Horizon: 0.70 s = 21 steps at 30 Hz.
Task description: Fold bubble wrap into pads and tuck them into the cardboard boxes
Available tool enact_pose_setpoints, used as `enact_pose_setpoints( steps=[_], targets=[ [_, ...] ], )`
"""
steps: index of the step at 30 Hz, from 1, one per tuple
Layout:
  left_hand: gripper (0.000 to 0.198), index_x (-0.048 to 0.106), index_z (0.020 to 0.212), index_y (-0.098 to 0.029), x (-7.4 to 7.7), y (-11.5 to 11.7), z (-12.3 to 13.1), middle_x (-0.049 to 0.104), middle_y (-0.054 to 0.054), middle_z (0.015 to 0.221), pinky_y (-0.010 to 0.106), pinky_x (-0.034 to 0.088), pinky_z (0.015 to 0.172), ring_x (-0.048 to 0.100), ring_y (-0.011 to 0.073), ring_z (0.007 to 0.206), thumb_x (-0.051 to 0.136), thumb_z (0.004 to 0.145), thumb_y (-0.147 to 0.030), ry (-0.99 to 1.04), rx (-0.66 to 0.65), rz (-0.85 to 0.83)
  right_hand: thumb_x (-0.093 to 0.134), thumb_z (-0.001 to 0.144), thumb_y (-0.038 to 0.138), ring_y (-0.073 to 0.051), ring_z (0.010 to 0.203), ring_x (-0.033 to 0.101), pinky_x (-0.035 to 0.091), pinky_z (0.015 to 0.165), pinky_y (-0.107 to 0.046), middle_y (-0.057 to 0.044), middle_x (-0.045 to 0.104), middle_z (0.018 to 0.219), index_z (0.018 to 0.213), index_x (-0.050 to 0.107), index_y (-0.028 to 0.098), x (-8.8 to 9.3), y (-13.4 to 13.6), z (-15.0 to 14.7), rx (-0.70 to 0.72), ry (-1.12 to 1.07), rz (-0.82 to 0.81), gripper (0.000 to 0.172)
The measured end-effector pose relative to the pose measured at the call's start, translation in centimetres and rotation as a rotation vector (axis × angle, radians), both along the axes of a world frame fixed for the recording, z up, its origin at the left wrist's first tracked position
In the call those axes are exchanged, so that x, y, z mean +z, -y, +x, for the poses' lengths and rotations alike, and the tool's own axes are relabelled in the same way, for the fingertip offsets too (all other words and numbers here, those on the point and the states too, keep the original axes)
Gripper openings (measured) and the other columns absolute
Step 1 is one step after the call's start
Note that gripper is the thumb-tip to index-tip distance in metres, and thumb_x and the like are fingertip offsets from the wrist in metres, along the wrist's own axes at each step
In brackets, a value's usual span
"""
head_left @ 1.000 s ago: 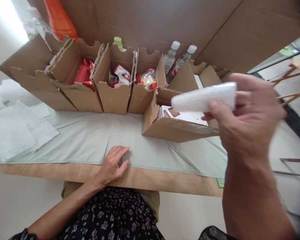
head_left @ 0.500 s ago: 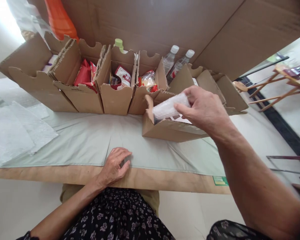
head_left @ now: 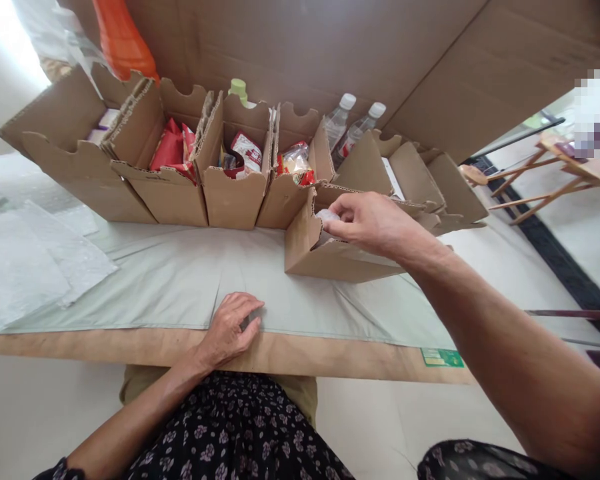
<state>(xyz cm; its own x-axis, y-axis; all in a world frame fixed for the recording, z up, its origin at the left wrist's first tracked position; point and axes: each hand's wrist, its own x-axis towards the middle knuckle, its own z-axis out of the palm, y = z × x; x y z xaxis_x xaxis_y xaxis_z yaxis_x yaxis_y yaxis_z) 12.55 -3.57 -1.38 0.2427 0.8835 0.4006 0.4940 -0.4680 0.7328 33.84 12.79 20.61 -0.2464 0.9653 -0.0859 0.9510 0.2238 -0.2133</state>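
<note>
My right hand [head_left: 373, 223] is closed on the top end of a bubble-wrapped bundle [head_left: 327, 215], which is mostly inside the front cardboard box [head_left: 337, 262] at its left end. What the wrap covers cannot be seen, and my hand hides much of the box's inside. My left hand [head_left: 234, 325] rests on the cloth [head_left: 180, 280] at the table's wooden edge. It holds nothing; its fingers are loosely bent, with a gap between thumb and forefinger.
Behind stands a row of open cardboard boxes [head_left: 235, 200] with red packets [head_left: 173, 148] and snack bags [head_left: 247, 153]. Clear bottles [head_left: 363, 130] and an orange bottle [head_left: 125, 40] stand farther back. Bubble wrap sheets [head_left: 25, 260] lie left. A green card [head_left: 443, 358] lies on the front edge.
My right hand has lowered the bubble-wrapped bundle from above the front box down into it, and the bundle has gone from lying slanted to mostly hidden. My left hand has stayed put.
</note>
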Motion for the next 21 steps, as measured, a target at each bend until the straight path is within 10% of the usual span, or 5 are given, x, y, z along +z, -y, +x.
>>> enact_pose_setpoints(
  steps=[9,14,19,21],
  targets=[
    [0.026,0.07,0.115,-0.019,0.6,0.4,0.2,0.076,0.01,0.106,0.045,0.06,0.088,0.07,0.0251,0.102,0.058,0.092,-0.015,-0.001,0.037,0.012,0.07,0.081,0.042,-0.02,0.071,0.065,0.045,0.066,-0.031,-0.001,0.068,0.064,0.074,0.08,0.026,-0.9,-0.9,0.1,0.098,0.202,0.004,0.02],
    [0.037,0.064,0.131,-0.022,4.3,0.0,1.0,0.068,0.013,0.132,0.044,0.058,0.103,0.066,0.025,0.123,0.057,0.095,-0.014,0.046,0.105,0.016,0.069,0.087,0.04,-0.021,0.085,0.07,0.052,0.083,-0.037,-0.005,0.079,0.096,0.096,0.083,0.025,0.9,4.3,5.8,-0.051,-0.243,0.343,0.022],
    [0.072,0.035,0.16,-0.029,6.2,-3.6,3.3,0.044,0.014,0.163,0.053,0.05,0.115,0.049,0.0313,0.147,0.061,0.094,-0.022,0.121,0.061,-0.088,0.075,0.08,0.035,-0.028,0.077,0.073,0.056,0.075,-0.046,-0.013,0.079,0.09,0.094,0.081,0.023,-6.0,10.5,15.1,-0.612,-0.77,0.954,0.02],
    [0.087,0.021,0.165,-0.031,5.9,-5.9,4.8,0.031,0.014,0.171,0.058,0.045,0.119,0.038,0.0351,0.154,0.065,0.091,-0.025,0.146,0.012,-0.134,0.08,0.074,0.038,-0.031,0.096,0.074,0.057,0.084,-0.049,-0.016,0.078,0.112,0.109,0.076,0.024,-9.9,10.7,16.2,-0.621,-0.876,0.77,0.037]
  ],
)
